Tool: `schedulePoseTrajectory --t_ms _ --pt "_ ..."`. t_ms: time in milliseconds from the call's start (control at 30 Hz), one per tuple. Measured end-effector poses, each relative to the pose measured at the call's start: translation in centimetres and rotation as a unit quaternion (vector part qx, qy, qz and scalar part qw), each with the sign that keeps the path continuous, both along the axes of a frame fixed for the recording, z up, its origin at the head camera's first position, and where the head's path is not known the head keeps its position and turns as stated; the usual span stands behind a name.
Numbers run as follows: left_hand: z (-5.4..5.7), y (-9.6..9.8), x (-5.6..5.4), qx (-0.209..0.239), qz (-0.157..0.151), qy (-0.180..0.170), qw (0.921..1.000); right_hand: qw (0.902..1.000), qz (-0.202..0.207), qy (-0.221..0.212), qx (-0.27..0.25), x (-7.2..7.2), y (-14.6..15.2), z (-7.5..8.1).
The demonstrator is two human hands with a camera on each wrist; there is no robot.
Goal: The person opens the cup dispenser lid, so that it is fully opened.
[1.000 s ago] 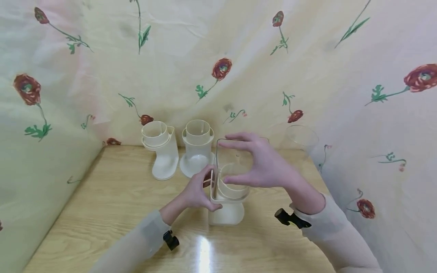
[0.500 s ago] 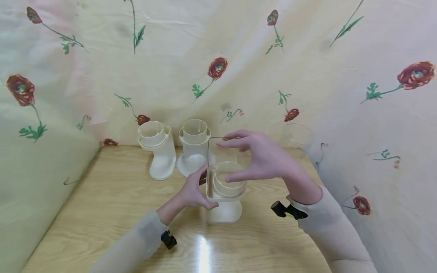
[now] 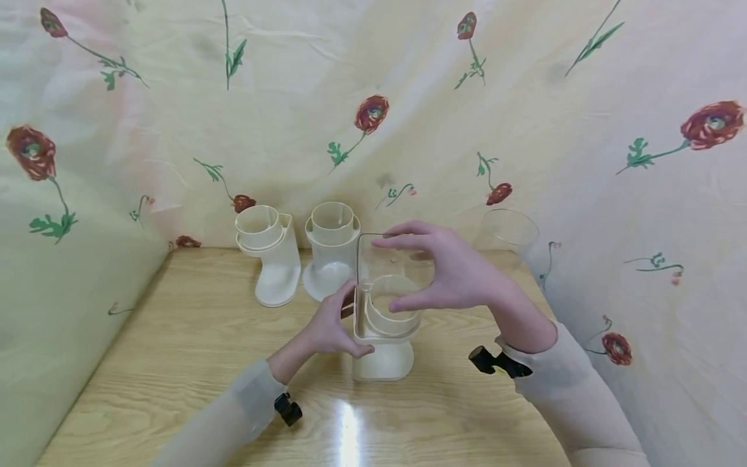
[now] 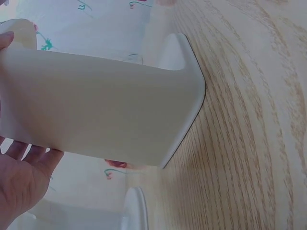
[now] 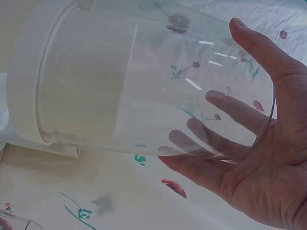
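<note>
A white stand (image 3: 382,363) with a sloping back and flat foot stands on the table. My left hand (image 3: 332,327) grips its upper left side, thumb in front; the left wrist view shows the broad white back panel (image 4: 96,105) between my fingers and thumb. Over the stand's top sits a clear container (image 5: 192,72), its lower end meeting the white rim (image 5: 26,76). My right hand (image 3: 443,266) holds the container's upper end, thumb on one side and fingers on the other. A pale inner cylinder (image 3: 397,301) shows through the clear wall.
Two more white stands with round cups, one at the back left (image 3: 277,279) and one beside it (image 3: 331,272), stand near the floral cloth (image 3: 292,130). Another clear container (image 3: 509,227) stands at the back right. The wooden table (image 3: 175,363) lies below.
The clear container has shifted a little left relative to the stand and lines up with its rim. Both hands keep their holds; the head view has moved slightly.
</note>
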State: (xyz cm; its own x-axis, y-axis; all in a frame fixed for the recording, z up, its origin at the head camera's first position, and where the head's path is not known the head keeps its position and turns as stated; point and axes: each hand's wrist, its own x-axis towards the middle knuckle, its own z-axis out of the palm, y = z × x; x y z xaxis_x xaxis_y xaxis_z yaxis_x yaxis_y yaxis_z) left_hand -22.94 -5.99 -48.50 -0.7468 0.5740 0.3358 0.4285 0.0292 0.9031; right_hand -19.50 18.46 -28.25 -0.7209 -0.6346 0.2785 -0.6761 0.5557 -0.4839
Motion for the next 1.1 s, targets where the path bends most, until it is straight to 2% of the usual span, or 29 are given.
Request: schedulePoseTrajectory --t_ms 300,567,867,1100 --pt "0.2 0.0 -0.1 -0.004 -0.007 0.000 1.0000 0.9990 0.020 0.036 -0.016 -0.2 0.8 -1.0" --pt "-0.2 -0.3 -0.3 -0.005 -0.003 -0.004 1.0000 0.9980 0.042 0.036 -0.032 -0.5 1.2 -1.5" --pt "-0.1 -0.3 -0.4 -0.017 -0.003 -0.003 0.9998 0.9990 0.025 0.025 -0.028 -0.1 1.1 -1.2" --pt "0.1 -0.3 -0.2 -0.026 -0.001 -0.002 0.9997 0.9988 0.016 0.046 -0.010 0.4 0.7 -0.9"
